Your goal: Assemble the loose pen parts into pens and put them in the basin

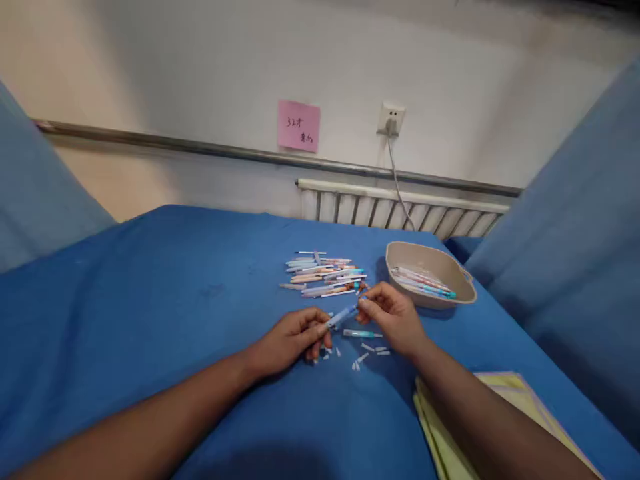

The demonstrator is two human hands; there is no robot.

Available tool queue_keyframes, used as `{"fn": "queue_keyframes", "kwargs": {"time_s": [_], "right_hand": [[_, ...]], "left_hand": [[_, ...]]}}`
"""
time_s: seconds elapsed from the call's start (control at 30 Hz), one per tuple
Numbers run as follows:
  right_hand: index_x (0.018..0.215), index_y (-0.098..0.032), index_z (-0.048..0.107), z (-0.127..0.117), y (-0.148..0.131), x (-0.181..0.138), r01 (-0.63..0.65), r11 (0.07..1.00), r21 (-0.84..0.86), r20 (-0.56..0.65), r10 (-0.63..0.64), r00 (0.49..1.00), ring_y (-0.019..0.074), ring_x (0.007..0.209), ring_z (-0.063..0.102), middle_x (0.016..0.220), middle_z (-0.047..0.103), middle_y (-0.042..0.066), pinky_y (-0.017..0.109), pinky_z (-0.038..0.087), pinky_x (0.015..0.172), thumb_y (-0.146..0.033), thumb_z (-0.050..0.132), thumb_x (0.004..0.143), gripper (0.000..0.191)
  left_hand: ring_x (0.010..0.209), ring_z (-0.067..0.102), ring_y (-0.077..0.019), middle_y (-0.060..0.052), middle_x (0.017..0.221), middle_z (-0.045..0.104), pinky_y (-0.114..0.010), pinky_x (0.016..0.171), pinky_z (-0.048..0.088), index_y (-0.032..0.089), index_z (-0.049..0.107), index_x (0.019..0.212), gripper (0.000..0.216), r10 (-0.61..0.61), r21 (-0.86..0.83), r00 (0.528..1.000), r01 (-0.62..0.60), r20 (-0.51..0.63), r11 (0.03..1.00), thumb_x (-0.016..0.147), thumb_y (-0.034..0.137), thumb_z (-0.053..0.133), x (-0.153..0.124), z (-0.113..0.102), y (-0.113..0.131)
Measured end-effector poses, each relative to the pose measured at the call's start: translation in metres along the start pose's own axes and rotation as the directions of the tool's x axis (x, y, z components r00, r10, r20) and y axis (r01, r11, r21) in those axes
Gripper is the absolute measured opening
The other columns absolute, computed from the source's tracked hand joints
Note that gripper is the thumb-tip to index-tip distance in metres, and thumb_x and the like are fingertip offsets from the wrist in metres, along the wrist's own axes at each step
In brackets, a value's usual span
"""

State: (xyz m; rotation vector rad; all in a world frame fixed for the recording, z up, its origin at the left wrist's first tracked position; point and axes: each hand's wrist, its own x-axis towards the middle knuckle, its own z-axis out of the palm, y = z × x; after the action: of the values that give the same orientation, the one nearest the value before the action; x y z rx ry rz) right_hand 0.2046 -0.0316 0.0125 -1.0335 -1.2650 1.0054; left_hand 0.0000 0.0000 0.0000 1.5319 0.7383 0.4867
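Head camera, and both hands are in on it: the left hand (296,337) pinches the lower end of a light-blue pen barrel (341,317), while the right hand (393,319) has its fingertips closed around the upper end. So the hands stand apart, bridged by that one barrel, which tilts up towards the right, above the blue cloth (150,307) spread across the table.

Just below the right hand, a clear-and-teal pen (357,333) lies flat. Nearer the viewer, little white pieces (367,348) are scattered, more of them beside the left fingers, too small to identify for certain. Beyond the hands, a loose heap of pens and slim pen parts (325,273) lies mostly crosswise, in pale blue, peach and white.

Over to the right sits a beige bin (420,253), with more pens (425,283) inside, some teal-ended. Folded yellow fabric (505,381) lies at the near right, partly under the right forearm.

And at the back, a pink note (299,127) with handwriting is stuck to the wall, left of a socket (391,120) whose cable drops in front of a radiator (380,203).
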Motion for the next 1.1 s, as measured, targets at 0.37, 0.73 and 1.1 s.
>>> {"fn": "queue_keyframes", "kwargs": {"time_s": [0.37,0.73,1.1], "right_hand": [[0.067,-0.018,0.048,0.0039,0.0021,-0.0011,-0.083,0.996,0.042,-0.001,0.084,0.997,0.0118,0.046,0.058,0.053,0.060,-0.003,0.023,0.048,0.047,-0.047,0.067,0.069,0.034],[0.066,-0.018,0.050,-0.0009,0.0089,-0.0023,-0.033,0.988,-0.148,0.048,0.041,0.998,0.0113,0.047,0.056,0.056,0.057,-0.003,0.023,0.043,0.049,-0.043,0.059,0.078,0.029],[0.098,-0.018,0.057,-0.0032,0.0061,-0.0039,0.063,0.995,-0.080,0.024,-0.061,0.998,0.0109,0.054,0.056,0.066,0.056,-0.001,0.024,0.045,0.053,-0.042,0.050,0.085,0.028]], "left_hand": [[0.060,0.054,-0.0091,0.001,0.079,0.059,-0.024,0.059,0.046,0.017,0.049,0.095,0.026,0.009,0.099,1.000,-0.009,-0.006,0.995,0.083,0.039,0.053,-0.0020,0.0017,0.0034],[0.066,0.057,-0.0111,0.000,0.079,0.059,-0.026,0.064,0.047,0.017,0.049,0.094,0.021,0.018,0.148,1.000,-0.022,0.024,0.989,0.083,0.035,0.053,-0.0014,0.0020,0.0024],[0.064,0.057,-0.0107,-0.003,0.084,0.062,-0.026,0.063,0.047,0.016,0.050,0.097,0.027,0.001,0.030,1.000,-0.002,0.021,1.000,0.085,0.040,0.051,-0.0001,0.0005,-0.0013]]}}
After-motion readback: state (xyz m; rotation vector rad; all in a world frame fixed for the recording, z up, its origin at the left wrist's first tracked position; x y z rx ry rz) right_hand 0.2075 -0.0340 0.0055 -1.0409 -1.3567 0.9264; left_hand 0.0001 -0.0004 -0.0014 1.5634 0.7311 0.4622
